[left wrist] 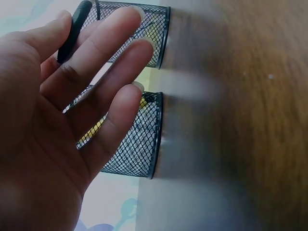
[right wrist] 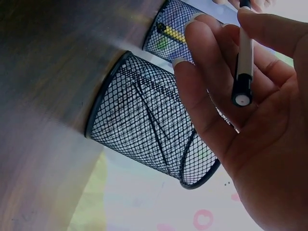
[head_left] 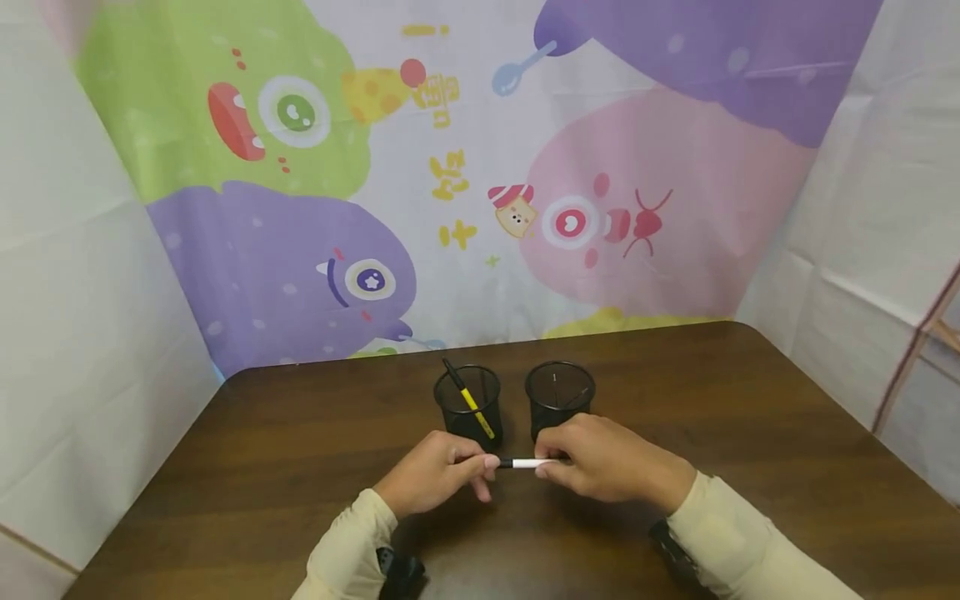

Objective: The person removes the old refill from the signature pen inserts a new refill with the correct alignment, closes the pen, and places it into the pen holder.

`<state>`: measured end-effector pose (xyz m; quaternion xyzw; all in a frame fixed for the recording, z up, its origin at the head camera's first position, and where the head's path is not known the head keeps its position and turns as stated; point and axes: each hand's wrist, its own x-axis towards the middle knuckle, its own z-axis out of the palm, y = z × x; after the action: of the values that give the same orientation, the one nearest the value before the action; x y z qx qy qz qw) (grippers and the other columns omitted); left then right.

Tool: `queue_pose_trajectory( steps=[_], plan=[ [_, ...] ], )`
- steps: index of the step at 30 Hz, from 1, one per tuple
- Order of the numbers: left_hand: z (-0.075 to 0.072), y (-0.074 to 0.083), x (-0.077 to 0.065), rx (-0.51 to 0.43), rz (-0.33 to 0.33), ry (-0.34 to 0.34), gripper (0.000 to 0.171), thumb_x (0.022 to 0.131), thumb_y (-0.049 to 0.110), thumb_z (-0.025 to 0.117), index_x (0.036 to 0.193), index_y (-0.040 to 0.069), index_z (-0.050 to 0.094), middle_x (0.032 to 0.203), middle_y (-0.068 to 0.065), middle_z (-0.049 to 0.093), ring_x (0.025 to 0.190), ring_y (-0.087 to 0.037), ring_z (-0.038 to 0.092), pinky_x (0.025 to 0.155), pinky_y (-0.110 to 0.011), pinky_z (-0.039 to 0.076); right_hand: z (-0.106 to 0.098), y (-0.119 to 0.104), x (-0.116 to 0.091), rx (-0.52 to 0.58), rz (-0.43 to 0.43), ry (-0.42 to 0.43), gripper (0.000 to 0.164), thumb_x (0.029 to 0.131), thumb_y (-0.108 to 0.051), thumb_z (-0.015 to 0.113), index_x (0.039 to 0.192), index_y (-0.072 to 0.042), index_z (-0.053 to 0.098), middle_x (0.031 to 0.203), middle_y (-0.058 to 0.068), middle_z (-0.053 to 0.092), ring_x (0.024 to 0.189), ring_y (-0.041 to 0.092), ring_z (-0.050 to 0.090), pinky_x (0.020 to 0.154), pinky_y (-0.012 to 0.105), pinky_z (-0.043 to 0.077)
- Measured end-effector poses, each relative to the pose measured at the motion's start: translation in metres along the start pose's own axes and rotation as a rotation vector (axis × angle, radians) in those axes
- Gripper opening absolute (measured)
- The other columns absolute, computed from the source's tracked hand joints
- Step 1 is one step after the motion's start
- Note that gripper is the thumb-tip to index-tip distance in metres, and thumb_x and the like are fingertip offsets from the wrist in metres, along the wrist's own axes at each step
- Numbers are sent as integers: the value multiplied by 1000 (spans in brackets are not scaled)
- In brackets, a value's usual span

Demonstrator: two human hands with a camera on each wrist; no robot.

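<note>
A white pen (head_left: pixel 525 463) with black ends lies level between both hands, just above the table and in front of two black mesh cups. My left hand (head_left: pixel 435 477) pinches its black end between thumb and index finger; the left wrist view shows the other fingers extended. On the white barrel, my right hand (head_left: pixel 611 460) pinches with thumb and fingers. The pen's black back end (right wrist: pixel 241 89) with a pale round tip points toward the right palm. In the left mesh cup (head_left: pixel 447 414) leans a yellow marker (head_left: pixel 474 402) with a black top. The right mesh cup (head_left: pixel 542 410) holds two thin dark rods.
Both cups stand side by side on a dark wooden table (head_left: pixel 315 442). Behind the table's far edge hangs a cloth (head_left: pixel 480 308) with cartoon monsters. Pale cloth walls (head_left: pixel 90 275) flank the table on both sides.
</note>
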<state>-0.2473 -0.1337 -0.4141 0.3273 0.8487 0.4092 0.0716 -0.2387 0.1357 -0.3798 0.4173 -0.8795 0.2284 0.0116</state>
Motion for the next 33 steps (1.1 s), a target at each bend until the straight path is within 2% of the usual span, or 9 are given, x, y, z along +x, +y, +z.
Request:
queue_pose_trajectory(
  steps=[2,5,11,15,19,26,28,33],
  plan=[
    [-2,1,2,2,-5,-9,35,103,37,58,85,11,74,67,15,71,78,-7,68,63,-23,42,-3,1,0,-1,-1,2,10,95,-23,71,87,-25,66,69,-19,51,56,-1,44,51,22,41],
    [-1,2,2,-10,-16,0,33,103,35,59,87,11,75,69,14,71,77,-7,67,64,-23,45,-3,1,0,6,-2,-11,8,96,-24,70,88,-25,66,70,-19,52,56,-2,44,52,22,41],
    [2,4,3,-91,27,57,17,98,29,67,105,15,74,82,8,74,78,-10,71,71,-28,55,-5,1,-2,2,34,-7,5,97,-24,69,92,-24,68,70,-19,54,54,-1,45,51,23,42],
    [4,4,3,-117,36,79,17,91,24,77,107,19,72,86,8,75,77,-9,70,68,-25,53,-5,2,-2,2,46,-23,5,97,-25,68,92,-25,68,69,-18,54,54,-1,46,51,23,42],
    [5,4,5,-93,55,125,17,88,21,80,103,20,71,84,11,73,73,-8,66,64,-24,48,-5,3,-2,-21,49,4,7,97,-26,69,89,-26,67,68,-18,53,54,-1,45,51,23,42],
    [6,2,3,-175,19,83,8,92,7,73,99,9,72,84,4,75,79,-12,73,70,-25,56,-2,1,0,-5,27,-9,8,97,-24,68,89,-24,68,67,-18,52,53,-2,44,49,22,41],
    [6,1,2,-168,22,86,6,93,7,72,99,7,72,82,4,75,79,-12,73,71,-26,56,-1,1,0,-9,30,-8,8,97,-25,68,89,-24,68,67,-18,52,53,-2,45,49,22,41],
    [5,0,1,-106,30,75,4,95,16,71,97,13,74,78,10,74,79,-9,72,70,-26,53,-1,0,0,-21,46,-15,8,96,-25,70,89,-25,67,67,-18,52,54,-1,44,50,23,41]
  ],
)
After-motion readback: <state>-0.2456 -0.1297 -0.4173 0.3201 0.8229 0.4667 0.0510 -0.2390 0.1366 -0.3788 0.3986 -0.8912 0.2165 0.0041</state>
